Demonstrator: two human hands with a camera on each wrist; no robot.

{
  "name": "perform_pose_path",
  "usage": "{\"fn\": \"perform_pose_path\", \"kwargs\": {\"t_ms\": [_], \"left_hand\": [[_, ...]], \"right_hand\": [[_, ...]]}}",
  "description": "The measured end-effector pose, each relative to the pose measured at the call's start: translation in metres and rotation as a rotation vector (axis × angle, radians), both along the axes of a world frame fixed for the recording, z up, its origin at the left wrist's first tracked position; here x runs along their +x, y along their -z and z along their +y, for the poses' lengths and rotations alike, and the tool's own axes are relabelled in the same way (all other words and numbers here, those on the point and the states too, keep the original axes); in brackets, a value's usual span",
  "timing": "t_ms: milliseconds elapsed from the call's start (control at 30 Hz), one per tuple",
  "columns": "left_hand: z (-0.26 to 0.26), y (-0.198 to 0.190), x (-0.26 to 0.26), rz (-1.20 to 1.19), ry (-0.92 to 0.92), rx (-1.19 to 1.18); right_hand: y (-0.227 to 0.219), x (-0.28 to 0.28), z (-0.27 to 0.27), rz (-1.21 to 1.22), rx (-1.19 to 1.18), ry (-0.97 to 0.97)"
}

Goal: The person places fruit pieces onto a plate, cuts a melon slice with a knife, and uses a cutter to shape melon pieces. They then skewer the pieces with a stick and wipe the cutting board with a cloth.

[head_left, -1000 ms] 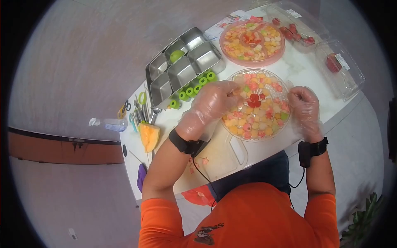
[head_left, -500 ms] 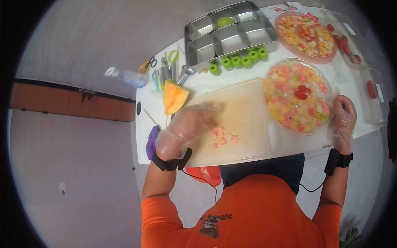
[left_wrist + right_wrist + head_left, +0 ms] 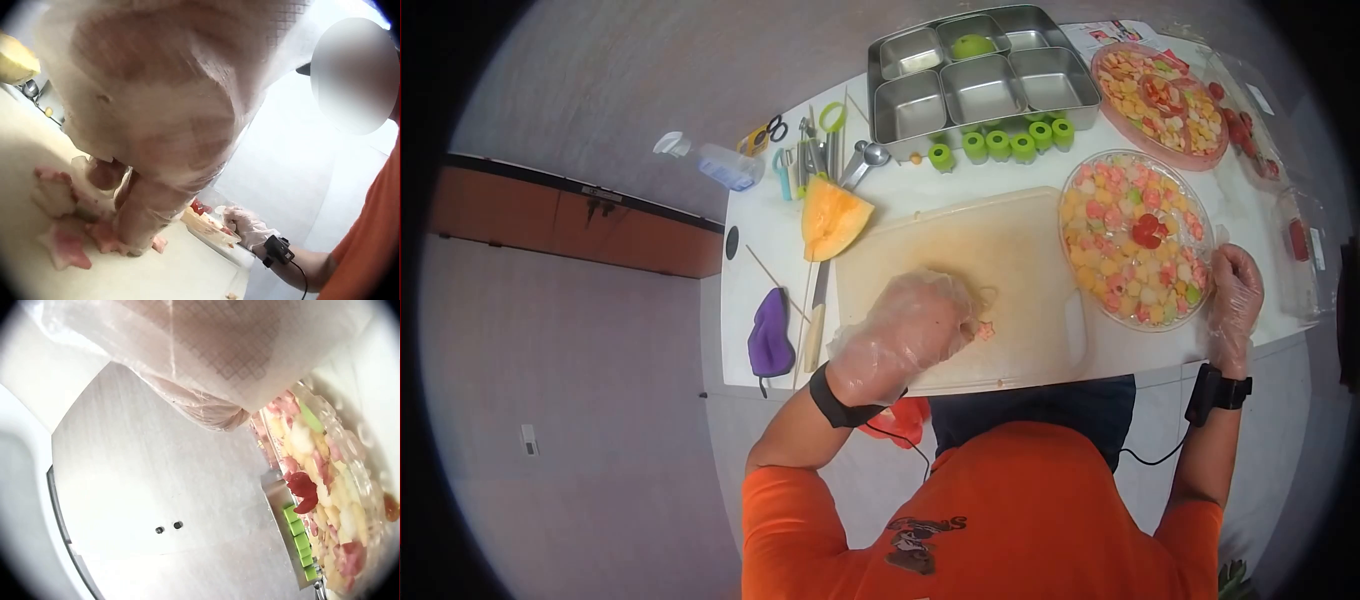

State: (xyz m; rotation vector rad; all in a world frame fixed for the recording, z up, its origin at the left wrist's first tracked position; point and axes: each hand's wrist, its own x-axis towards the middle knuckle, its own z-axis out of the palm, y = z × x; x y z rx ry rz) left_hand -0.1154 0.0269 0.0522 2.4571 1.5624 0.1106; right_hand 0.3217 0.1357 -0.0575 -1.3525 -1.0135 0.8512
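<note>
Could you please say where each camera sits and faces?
Head: on the head, facing down at the table; forearms, left hand, right hand, orange shirt.
Left wrist: on that wrist, facing the left hand and fruit stars; right hand, shirt beyond.
Right wrist: on that wrist, facing past the right hand to the platter.
Head and right wrist share the platter.
</note>
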Motion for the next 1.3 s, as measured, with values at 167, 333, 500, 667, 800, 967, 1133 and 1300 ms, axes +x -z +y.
{"fn": "perform_pose_path", "kwargs": {"t_ms": [167,333,500,667,800,967,1133,1300], "left_hand": [[-0.003,0.003,0.008,-0.037,-0.042,0.075],[-0.003,0.004,0.012,-0.003,-0.07,0.043],[-0.004,-0.01,0.015,0.111,-0.037,-0.054],[-0.006,0.003,0.011,0.012,-0.001,0.015],[-0.008,0.011,0.006,-0.169,0.0,-0.016],[-0.008,-0.001,0.008,-0.193,0.013,-0.054],[0.006,-0.03,0.014,-0.157,-0.178,-0.199],[0.045,-0.043,0.051,-0.363,-0.066,-0.105]], "right_hand": [[0.001,0.0,0.001,0.001,0.006,-0.002],[-0.002,-0.001,-0.002,-0.018,0.005,0.001],[-0.009,-0.006,-0.004,-0.027,-0.006,0.009],[-0.013,-0.009,-0.005,-0.021,-0.015,0.023],[-0.012,-0.014,-0.005,-0.077,0.031,0.007],[-0.015,-0.015,-0.008,-0.135,0.074,0.01],[-0.022,-0.022,-0.01,0.009,0.044,-0.015],[-0.025,-0.023,-0.01,0.003,0.068,-0.014]]}}
